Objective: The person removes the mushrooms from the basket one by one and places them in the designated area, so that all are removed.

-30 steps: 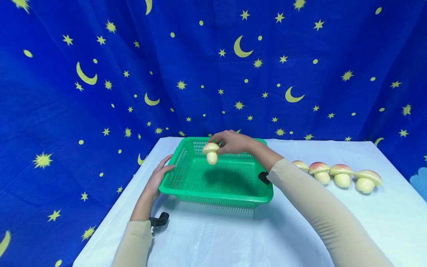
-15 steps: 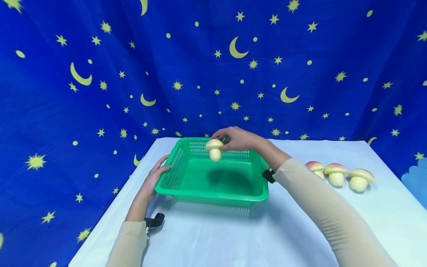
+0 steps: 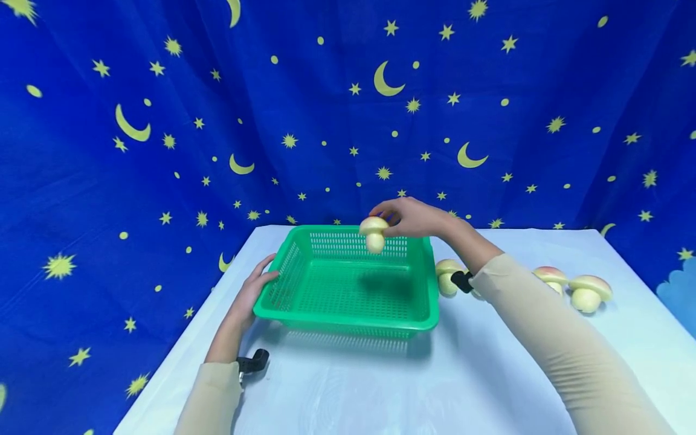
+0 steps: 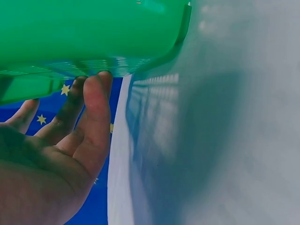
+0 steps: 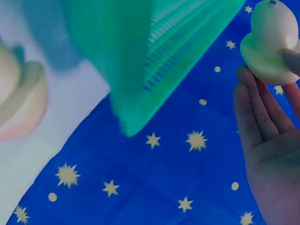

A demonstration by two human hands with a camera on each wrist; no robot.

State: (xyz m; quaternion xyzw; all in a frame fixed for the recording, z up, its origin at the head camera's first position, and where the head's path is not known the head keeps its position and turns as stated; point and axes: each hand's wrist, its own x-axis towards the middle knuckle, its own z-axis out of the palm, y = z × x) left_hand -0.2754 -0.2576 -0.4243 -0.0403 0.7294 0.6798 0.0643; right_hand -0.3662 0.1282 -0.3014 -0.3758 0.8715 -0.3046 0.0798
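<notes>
A toy mushroom [image 3: 374,234] with a pale yellow cap and a cream stem hangs upright over the back right part of the green basket [image 3: 348,322]. My right hand [image 3: 415,219] pinches it by the cap; thumb and fingertips meet on it in the right wrist view, where the mushroom [image 5: 274,33] is at the upper right. My left hand [image 3: 251,297] is at the basket's left side, fingertips touching it near the rim. In the left wrist view this hand [image 4: 61,150] has its palm uncurled and its fingers reaching up to the green wall.
More toy mushrooms stand right of the basket: one [image 3: 448,278] close to its side, others [image 3: 589,294] farther right, some partly behind my right forearm. A white cloth [image 3: 348,386] covers the table. A blue curtain [image 3: 326,90] with stars and moons hangs behind.
My right hand has moved right and slightly up with the mushroom, toward the basket's right side. My left hand stays at the basket, which has not moved. The head view shifted slightly earlier.
</notes>
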